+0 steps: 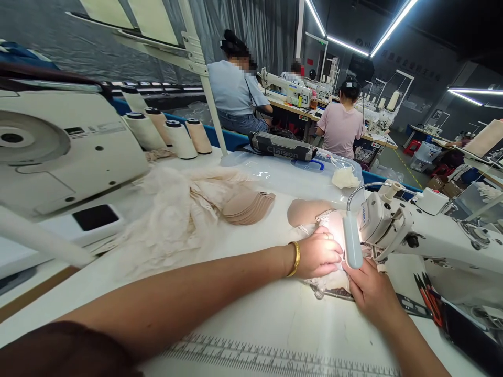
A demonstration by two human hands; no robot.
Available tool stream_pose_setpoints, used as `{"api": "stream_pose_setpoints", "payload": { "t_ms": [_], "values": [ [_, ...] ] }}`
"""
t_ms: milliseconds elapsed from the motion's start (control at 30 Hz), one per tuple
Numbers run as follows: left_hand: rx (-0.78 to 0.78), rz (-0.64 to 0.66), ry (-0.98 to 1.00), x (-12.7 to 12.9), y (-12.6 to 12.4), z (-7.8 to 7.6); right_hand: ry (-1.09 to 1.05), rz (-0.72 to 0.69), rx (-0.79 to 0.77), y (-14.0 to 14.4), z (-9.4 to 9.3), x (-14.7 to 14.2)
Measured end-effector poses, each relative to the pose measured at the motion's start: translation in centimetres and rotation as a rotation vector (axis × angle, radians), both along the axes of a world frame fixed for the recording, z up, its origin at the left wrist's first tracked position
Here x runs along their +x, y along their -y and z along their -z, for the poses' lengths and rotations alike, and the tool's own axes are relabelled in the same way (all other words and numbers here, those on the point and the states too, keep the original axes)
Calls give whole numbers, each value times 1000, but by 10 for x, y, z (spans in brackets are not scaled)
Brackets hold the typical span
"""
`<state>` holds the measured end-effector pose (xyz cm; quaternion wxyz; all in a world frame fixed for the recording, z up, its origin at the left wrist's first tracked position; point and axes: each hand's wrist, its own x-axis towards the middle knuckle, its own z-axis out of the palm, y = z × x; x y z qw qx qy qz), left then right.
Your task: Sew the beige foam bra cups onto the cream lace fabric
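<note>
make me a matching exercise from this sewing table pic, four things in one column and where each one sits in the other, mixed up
Things:
1. left hand
2. thread cones
3. stack of tan cups
4. clear plastic box

Places:
A. mid-table, beside the heap of lace
B. on the lace piece under the machine lamp
C. far edge of the table, behind the cups
D. in a row next to the big white machine at the left

Pairs: 1-B, 2-D, 3-A, 4-C

Table: your white worktop (251,324), printed ruler along its near edge.
Left of sewing machine (432,230): stacked tan cups (249,205), lace heap (168,220).
Behind it: clear bin (291,175), possibly lidded.
</note>
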<state>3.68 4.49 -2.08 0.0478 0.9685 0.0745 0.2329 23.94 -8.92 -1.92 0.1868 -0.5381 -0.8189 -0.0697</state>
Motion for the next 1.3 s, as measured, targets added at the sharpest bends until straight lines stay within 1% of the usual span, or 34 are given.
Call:
{"api": "stream_pose_setpoints", "payload": {
  "t_ms": [100,200,300,400,500,567,633,700,733,767,800,833,867,900,933,967,1000,1033,1067,1100,1133,1200,1233,1300],
  "values": [
    [-14,50,-5,0,-1,-1,16,4,10,0,1,1],
    [-14,32,6,1,-3,-2,8,8,14,-1,3,2],
    [14,-6,6,2,-3,-5,-15,15,20,-2,4,2],
    [81,-59,-3,5,-1,-6,-50,7,46,-3,4,1],
    [131,-121,-48,7,-1,-6,-147,-16,52,0,1,-1],
    [118,-157,-85,2,-2,-9,-276,-3,-21,3,-2,-7],
    [45,-144,-65,-11,2,-14,-498,53,-196,6,-5,-18],
    [-85,-75,35,-31,19,-20,-816,108,-406,7,-8,-34],
    [-179,-32,100,-43,33,-24,-990,127,-484,8,-10,-44],
    [-292,-5,170,-54,51,-26,-1155,139,-529,8,-12,-55],
    [-442,14,219,-64,72,-28,-1294,146,-545,8,-14,-66],
    [-661,18,253,-73,93,-29,-1400,153,-536,10,-17,-77],
    [-954,-14,278,-79,114,-29,-1474,161,-514,12,-19,-88],
    [-1325,1,248,-83,133,-28,-1523,167,-491,16,-20,-97],
    [-1676,-12,285,-84,147,-27,-1554,169,-472,22,-21,-106],
    [-1936,-69,401,-84,157,-26,-1576,168,-455,30,-20,-113],
    [-2114,-118,548,-82,162,-25,-1595,167,-440,38,-17,-119],
    [-2195,-174,725,-80,163,-26,-1609,168,-425,48,-14,-124],
    [-2195,-227,890,-78,160,-27,-1615,171,-409,57,-10,-127],
    [-2154,-266,1012,-76,156,-29,-1613,174,-393,66,-6,-129],
    [-2106,-290,1086,-74,151,-31,-1603,174,-378,74,-2,-130],
    [-2047,-317,1115,-72,142,-34,-1584,190,-360,84,1,-130],
    [-2049,-327,1097,-71,139,-35,-1583,209,-358,86,0,-128],
    [-2130,-316,1053,-69,136,-35,-1600,266,-351,87,-3,-125]
  ]
}}
